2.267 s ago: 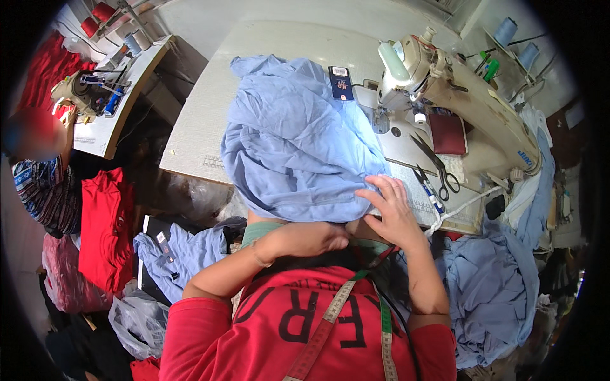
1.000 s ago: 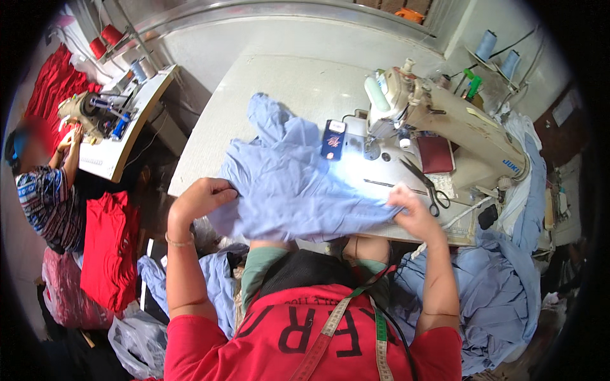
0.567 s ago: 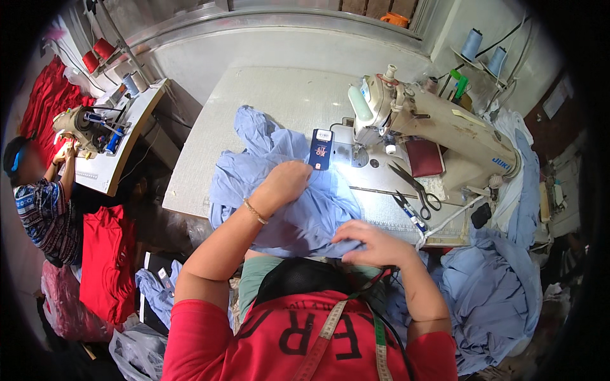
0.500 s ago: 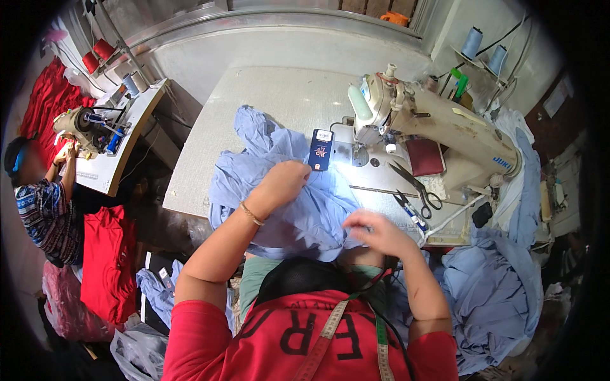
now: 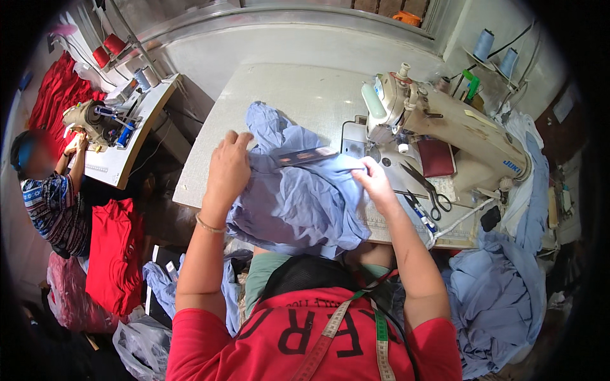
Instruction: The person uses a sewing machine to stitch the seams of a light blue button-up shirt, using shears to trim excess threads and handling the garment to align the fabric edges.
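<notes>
A crumpled light blue garment (image 5: 286,197) lies at the table's front edge, partly hanging over my lap. A dark blue hang tag (image 5: 308,156) rests tilted across its folds, slightly blurred. My left hand (image 5: 230,166) is at the garment's left side, fingers raised and parted, with no cloth visible in them. On the other side, my right hand (image 5: 377,183) pinches the garment's right edge between thumb and fingers. The sewing machine (image 5: 445,111) stands just beyond the right hand.
Black scissors (image 5: 427,190) and small snips (image 5: 420,213) lie right of my right hand, near a dark red booklet (image 5: 436,157). More blue cloth (image 5: 495,298) is heaped at lower right. At far left, another person (image 5: 51,197) works at a second machine (image 5: 89,120).
My left hand has moved left and up off the middle of the garment. My right hand has risen and taken hold of its right edge. The tag has tipped over sideways.
</notes>
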`<state>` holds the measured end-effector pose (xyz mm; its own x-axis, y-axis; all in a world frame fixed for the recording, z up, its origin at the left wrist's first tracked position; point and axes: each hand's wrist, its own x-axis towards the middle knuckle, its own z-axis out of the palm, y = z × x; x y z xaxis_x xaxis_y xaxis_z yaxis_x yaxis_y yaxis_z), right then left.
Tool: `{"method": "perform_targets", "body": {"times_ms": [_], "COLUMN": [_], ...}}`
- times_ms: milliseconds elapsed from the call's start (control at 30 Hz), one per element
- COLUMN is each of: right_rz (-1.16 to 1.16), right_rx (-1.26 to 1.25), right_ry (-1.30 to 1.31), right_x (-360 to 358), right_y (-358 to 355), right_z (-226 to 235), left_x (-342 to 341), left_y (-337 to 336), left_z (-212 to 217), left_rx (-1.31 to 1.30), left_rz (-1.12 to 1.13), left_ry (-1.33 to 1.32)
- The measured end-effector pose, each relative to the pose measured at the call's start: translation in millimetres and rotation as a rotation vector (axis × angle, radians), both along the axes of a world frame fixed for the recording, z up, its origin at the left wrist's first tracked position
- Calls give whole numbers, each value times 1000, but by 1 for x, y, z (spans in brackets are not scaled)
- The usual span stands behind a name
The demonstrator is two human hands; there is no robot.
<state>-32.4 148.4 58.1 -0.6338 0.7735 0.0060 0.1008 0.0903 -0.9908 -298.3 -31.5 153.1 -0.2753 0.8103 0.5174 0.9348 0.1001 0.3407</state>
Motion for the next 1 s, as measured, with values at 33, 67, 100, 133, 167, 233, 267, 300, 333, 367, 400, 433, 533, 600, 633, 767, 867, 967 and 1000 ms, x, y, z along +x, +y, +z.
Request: {"method": "perform_targets", "body": {"times_ms": [33, 67, 100, 133, 167, 233, 267, 300, 333, 367, 400, 433, 533, 600, 633, 767, 867, 967, 1000], "right_rz": [26, 42, 64, 103, 90, 85, 66, 60, 55, 50, 66, 57, 56, -1, -27, -124, -232, -315, -371], "right_rx": [-158, -310, -458, -462, -462, -468, -507, -500, -493, -486, -479, -461, -422, -233, -139, 238, 486, 413, 589], "right_ry": [154, 309, 465, 474, 513, 590, 580, 579, 579, 580, 597, 613, 656, 547, 493, 216, 207, 257, 233], "right_x": [0, 4, 5, 8, 9, 1, 4, 9, 15, 21, 26, 31, 46, 53, 56, 72, 77, 77, 76], "right_y": [-3, -8, -10, -11, -16, -38, -47, -46, -42, -40, -39, -38, -37, -43, -44, -46, -41, -51, -52], "right_z": [3, 6, 9, 11, 19, 47, 61, 59, 54, 51, 50, 50, 56, 69, 74, 97, 120, 164, 181], "left_x": [13, 26, 37, 48, 64, 73, 72, 69, 66, 59, 51, 46, 35, 20, 8, -29, -58, -68, -69], "left_y": [-1, 0, 1, 2, 6, 12, 14, 15, 16, 16, 16, 15, 2, -9, -19, -46, -78, -104, -111], "left_z": [7, 12, 5, 4, 10, -16, -18, -18, -19, -20, -21, -21, -16, -13, -8, 31, 74, 121, 139], "left_rx": [114, 133, 89, -113, -334, -33, -46, -59, -71, -81, -91, -101, 47, 198, 232, 681, 788, 859, 866], "left_rz": [57, -95, -277, -416, -477, -430, -374, -317, -258, -301, -341, -381, -369, -350, -331, -386, -257, -110, -156], "left_ry": [66, -59, -277, -386, -506, -124, -28, 68, 164, 70, -23, -117, -213, -316, -494, -749, -697, -381, -316]}}
